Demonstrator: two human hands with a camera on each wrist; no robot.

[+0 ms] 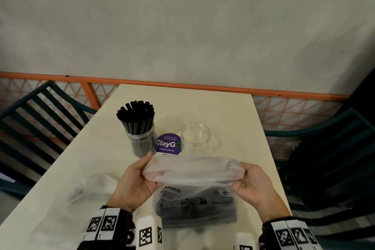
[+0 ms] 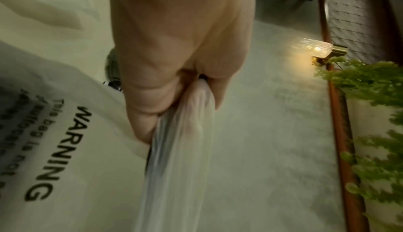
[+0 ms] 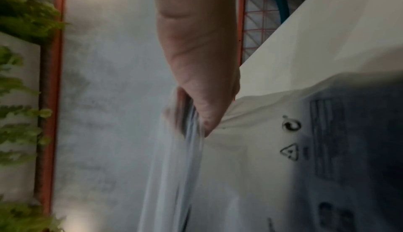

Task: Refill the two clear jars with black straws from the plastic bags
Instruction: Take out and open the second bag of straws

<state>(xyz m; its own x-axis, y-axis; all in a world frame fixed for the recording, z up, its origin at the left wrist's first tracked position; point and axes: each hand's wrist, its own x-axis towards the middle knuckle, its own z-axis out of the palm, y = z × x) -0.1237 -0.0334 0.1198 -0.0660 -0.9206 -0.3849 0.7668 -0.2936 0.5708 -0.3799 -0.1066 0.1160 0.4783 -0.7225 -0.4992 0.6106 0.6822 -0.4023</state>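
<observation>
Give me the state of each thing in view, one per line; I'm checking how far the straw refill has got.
Left jar: upright, packed with black straws.
Right jar: upright, lidless, empty.
Plastic bag: dark contents still inside, its top stretched between both hands.
Left hand: grips the bag's left end.
Right hand: grips the bag's right end.
Purple sticker: flat on the table between the jars.

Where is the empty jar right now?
In the head view the empty jar stands on the table, right of the purple sticker, just beyond the plastic bag.
</observation>
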